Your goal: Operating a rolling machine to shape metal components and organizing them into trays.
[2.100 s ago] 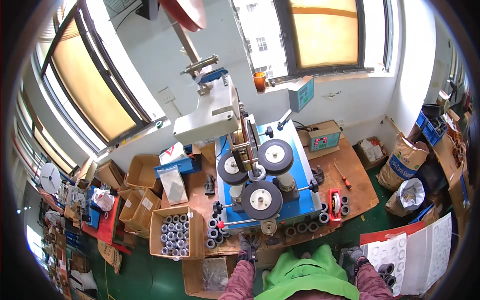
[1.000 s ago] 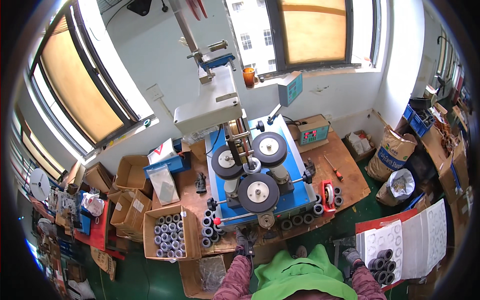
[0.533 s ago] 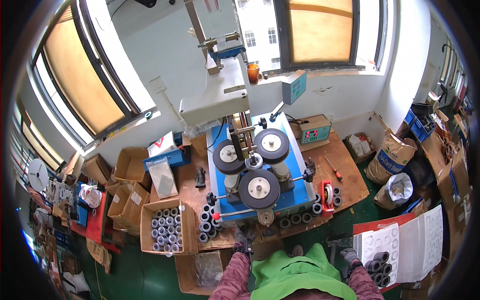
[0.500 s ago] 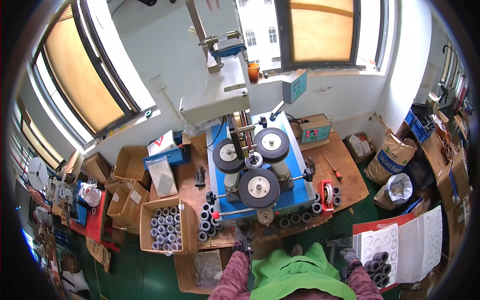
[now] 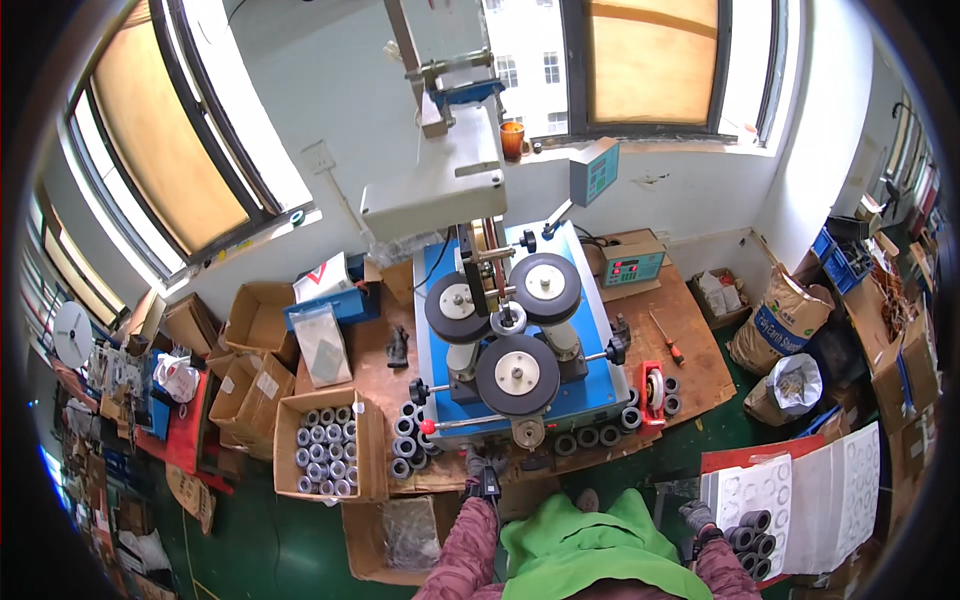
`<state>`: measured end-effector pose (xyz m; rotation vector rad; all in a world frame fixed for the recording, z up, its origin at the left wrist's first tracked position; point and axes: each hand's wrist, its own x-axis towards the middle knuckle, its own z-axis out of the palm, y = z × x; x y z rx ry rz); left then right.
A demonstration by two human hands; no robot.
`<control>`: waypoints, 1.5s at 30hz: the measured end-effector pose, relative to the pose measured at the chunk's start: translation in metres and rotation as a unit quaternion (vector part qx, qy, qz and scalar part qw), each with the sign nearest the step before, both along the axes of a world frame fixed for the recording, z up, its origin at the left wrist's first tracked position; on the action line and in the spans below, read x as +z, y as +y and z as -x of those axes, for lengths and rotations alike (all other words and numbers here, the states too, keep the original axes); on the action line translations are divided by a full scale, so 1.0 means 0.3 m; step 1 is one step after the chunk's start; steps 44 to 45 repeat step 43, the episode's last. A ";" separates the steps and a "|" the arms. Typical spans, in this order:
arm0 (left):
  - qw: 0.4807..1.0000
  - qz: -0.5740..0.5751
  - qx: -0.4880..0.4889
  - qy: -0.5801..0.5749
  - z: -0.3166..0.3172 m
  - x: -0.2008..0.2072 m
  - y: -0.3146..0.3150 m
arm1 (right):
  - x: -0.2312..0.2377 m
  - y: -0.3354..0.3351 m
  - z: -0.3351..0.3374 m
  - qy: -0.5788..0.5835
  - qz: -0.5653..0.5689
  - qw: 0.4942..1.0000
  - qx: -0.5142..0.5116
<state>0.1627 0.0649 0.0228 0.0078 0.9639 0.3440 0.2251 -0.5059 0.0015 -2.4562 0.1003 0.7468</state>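
Note:
My left hand (image 5: 482,472), in a dark glove, reaches to the front edge of the workbench, just below the machine. Its fingertips are partly hidden there. Low on the right, my gloved right hand (image 5: 697,516) is closed with its fingers curled, beside a stack of dark rings (image 5: 757,542); no thing shows in it. In front of me stands a blue-based winding machine (image 5: 590,385) with three black rollers (image 5: 517,375). A silvery ring (image 5: 508,320) sits between the rollers, touching or very close to them.
A cardboard box of wrapped rings (image 5: 378,440) stands at the bench's left, with loose dark rings (image 5: 403,445) beside it. A red tape dispenser (image 5: 645,395), a screwdriver (image 5: 668,338) and a lit control box (image 5: 634,268) are on the right. An open carton (image 5: 362,545) sits below.
The whole view has shifted slightly. Both hands stay in nearly the same places, and the ring between the rollers looks unmoved.

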 end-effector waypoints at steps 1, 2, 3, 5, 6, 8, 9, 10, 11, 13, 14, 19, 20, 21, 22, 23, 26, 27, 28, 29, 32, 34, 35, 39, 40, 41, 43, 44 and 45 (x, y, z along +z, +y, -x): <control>1.000 0.006 0.006 -0.002 -0.007 0.002 -0.005 | 0.011 -0.005 0.007 0.005 0.005 1.000 0.003; 1.000 0.014 0.015 -0.010 -0.011 -0.004 0.002 | 0.029 0.007 0.003 0.000 0.005 1.000 0.000; 1.000 0.018 0.025 -0.004 -0.002 -0.011 0.006 | 0.045 0.019 -0.003 -0.005 0.006 1.000 -0.003; 0.999 0.014 0.015 -0.032 0.023 -0.029 0.040 | 0.084 0.061 -0.025 0.016 -0.020 1.000 -0.002; 0.998 0.035 0.043 0.017 -0.011 -0.002 0.011 | 0.092 0.041 -0.014 0.028 -0.041 0.998 -0.033; 0.993 0.071 0.083 0.047 -0.074 0.090 -0.026 | 0.055 -0.013 -0.003 0.045 -0.081 0.993 -0.079; 0.992 0.072 0.089 0.048 -0.055 0.081 -0.015 | 0.043 -0.014 -0.006 0.047 -0.080 0.993 -0.073; 0.995 0.053 0.068 0.047 -0.050 0.067 0.001 | 0.042 -0.007 -0.011 0.048 -0.079 0.993 -0.070; 0.997 0.032 0.046 0.045 -0.044 0.055 0.011 | 0.042 0.001 -0.019 0.047 -0.080 0.993 -0.067; 0.999 0.014 0.039 0.024 -0.019 0.029 0.009 | 0.062 0.018 -0.016 0.043 -0.072 0.994 -0.065; 0.999 0.005 0.036 0.010 -0.023 0.026 0.006 | 0.073 0.028 -0.018 0.035 -0.069 0.995 -0.070; 0.999 -0.023 0.028 -0.039 0.007 -0.003 -0.027 | 0.088 0.028 -0.025 0.048 -0.003 0.997 -0.054; 0.998 -0.026 0.028 -0.052 0.011 -0.004 -0.032 | 0.080 0.021 -0.022 0.036 -0.011 0.999 -0.038; 0.997 -0.034 0.029 -0.064 0.016 -0.005 -0.033 | 0.070 0.016 -0.023 0.025 -0.018 0.999 -0.022; 0.997 -0.036 0.033 -0.060 0.022 -0.002 -0.032 | 0.079 0.028 -0.022 0.025 -0.020 0.999 -0.021; 0.997 -0.032 0.032 -0.057 0.007 0.016 -0.042 | 0.099 0.033 -0.020 0.036 -0.018 0.999 -0.031; 0.999 -0.011 0.041 -0.014 -0.004 0.017 -0.023 | 0.117 0.054 -0.030 0.041 -0.001 0.999 -0.025; 0.999 -0.005 0.040 -0.025 -0.007 0.014 -0.016 | 0.141 0.081 -0.033 0.038 0.015 0.999 -0.014; 0.999 -0.006 0.042 -0.024 -0.002 0.011 -0.015 | 0.168 0.104 -0.035 0.039 0.014 0.999 -0.013; 0.998 -0.023 0.036 -0.044 0.006 0.006 -0.017 | 0.196 0.124 -0.040 0.027 0.034 0.999 0.006; 0.998 -0.025 0.035 -0.047 0.010 0.008 -0.020 | 0.175 0.112 -0.043 0.011 0.046 0.999 0.028; 0.999 -0.013 0.045 -0.027 0.014 0.017 -0.021 | 0.095 0.072 -0.056 0.008 0.036 0.999 0.036; 0.998 -0.009 0.049 -0.047 0.004 0.033 -0.026 | 0.073 0.060 -0.059 0.004 0.039 0.998 0.039; 0.996 -0.038 0.037 -0.067 0.024 0.041 -0.024 | 0.040 0.040 -0.064 0.027 0.001 1.000 0.008; 0.996 -0.039 0.039 -0.066 0.037 0.035 -0.020 | 0.046 0.052 -0.066 0.028 0.000 1.000 0.009; 0.997 -0.008 0.053 -0.062 0.051 0.028 -0.014 | 0.051 0.063 -0.071 0.020 0.022 0.999 0.029; 0.996 0.035 0.072 -0.050 0.034 0.037 -0.025 | 0.008 0.022 -0.074 0.008 0.038 0.999 0.032; 0.996 0.035 0.072 -0.050 0.034 0.037 -0.025 | 0.008 0.022 -0.074 0.008 0.038 0.999 0.032; 0.996 0.035 0.072 -0.050 0.034 0.037 -0.025 | 0.008 0.022 -0.074 0.008 0.038 0.999 0.032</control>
